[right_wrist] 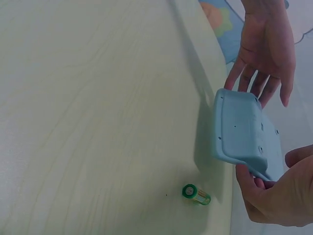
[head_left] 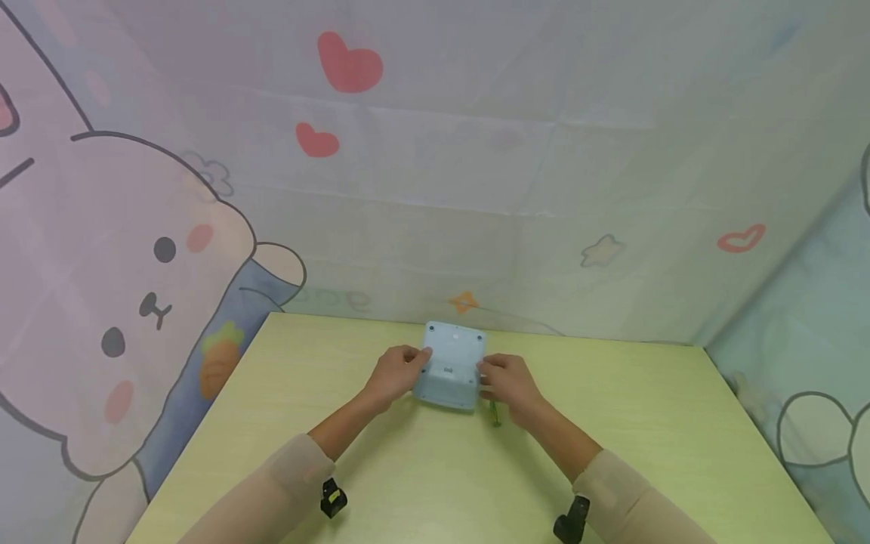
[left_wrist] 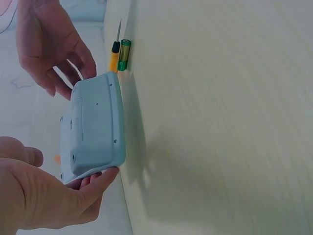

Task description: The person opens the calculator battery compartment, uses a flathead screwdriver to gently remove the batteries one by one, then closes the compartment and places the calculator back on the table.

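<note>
A light blue plastic device [head_left: 451, 366], shaped like a desktop calculator, is tilted up with its back showing, screw holes near its corners. My left hand [head_left: 397, 374] grips its left edge, the thumb lying over the back. At the opposite edge, my right hand [head_left: 511, 384] holds it with curved fingers. The left wrist view shows the thick lower end and a panel line on the back [left_wrist: 95, 122]. Just below my right hand a green battery [head_left: 495, 413] lies on the table, also plain in the right wrist view [right_wrist: 196, 194]. The device's front is hidden.
A screwdriver [left_wrist: 115, 55] with a yellow handle lies beside the battery. The pale wooden table [head_left: 326, 363] ends at a printed cloth backdrop [head_left: 435, 189] behind the device. Black wrist cameras hang from both sleeves.
</note>
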